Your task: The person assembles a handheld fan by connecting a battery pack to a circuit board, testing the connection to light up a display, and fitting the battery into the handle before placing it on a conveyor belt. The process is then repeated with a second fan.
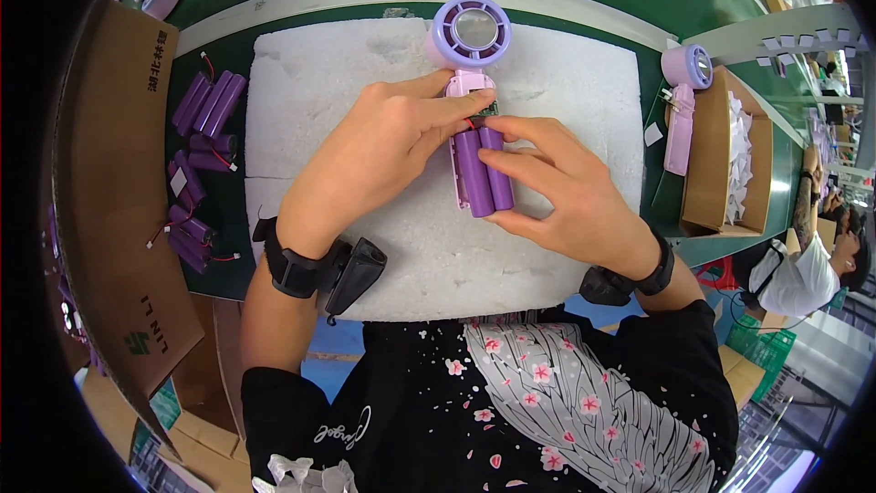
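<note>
A handheld fan (442, 33) with a round lilac head and an opened pink handle lies on a white foam board (301, 64). Inside the handle, below the head, a small green circuit board (489, 110) shows partly. My left hand (379, 141) is closed on the upper handle, its fingertips by the circuit board and a short red wire. A purple battery pack (473, 173) of two cylinders sits at the lower handle, overlapping its right side. My right hand (570, 187) grips this pack from the right, fingers along its top and thumb near its lower end.
Several purple battery packs (210, 105) with wires lie left of the foam, beside a tall cardboard box (119, 173). At right are another opened fan (680, 123) and a carton (766, 192) holding white pieces. A co-worker (808, 265) is at far right.
</note>
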Demonstrator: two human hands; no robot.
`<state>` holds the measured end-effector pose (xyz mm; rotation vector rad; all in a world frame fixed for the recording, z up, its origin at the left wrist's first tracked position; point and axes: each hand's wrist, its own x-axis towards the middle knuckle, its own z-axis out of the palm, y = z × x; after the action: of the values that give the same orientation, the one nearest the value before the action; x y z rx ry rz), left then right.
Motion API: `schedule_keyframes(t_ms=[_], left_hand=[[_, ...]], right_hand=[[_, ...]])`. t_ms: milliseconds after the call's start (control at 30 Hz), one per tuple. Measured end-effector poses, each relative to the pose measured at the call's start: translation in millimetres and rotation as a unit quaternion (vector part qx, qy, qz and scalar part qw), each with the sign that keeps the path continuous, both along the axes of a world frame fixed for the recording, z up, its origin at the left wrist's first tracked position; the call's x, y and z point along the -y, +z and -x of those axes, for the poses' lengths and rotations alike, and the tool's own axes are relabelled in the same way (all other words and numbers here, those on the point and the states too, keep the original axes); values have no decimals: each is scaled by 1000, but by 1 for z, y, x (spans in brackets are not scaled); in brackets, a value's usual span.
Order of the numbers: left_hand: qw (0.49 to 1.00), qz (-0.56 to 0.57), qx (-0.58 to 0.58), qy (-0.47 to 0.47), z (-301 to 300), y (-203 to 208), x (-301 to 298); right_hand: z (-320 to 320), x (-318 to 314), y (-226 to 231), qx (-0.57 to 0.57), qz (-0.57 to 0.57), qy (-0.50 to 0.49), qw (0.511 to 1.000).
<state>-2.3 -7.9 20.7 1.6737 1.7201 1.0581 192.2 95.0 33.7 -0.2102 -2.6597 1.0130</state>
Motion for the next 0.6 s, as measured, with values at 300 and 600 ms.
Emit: schedule_keyframes(t_ms=[300,600], left_hand=[[1000,-9,8,-6,1,-1,-3],[998,-55,15,8,2,-12,-5]], right_hand=[[-1,4,-7,-17,-81,-17,996],[2,6,-5,14,-28,-68,997]])
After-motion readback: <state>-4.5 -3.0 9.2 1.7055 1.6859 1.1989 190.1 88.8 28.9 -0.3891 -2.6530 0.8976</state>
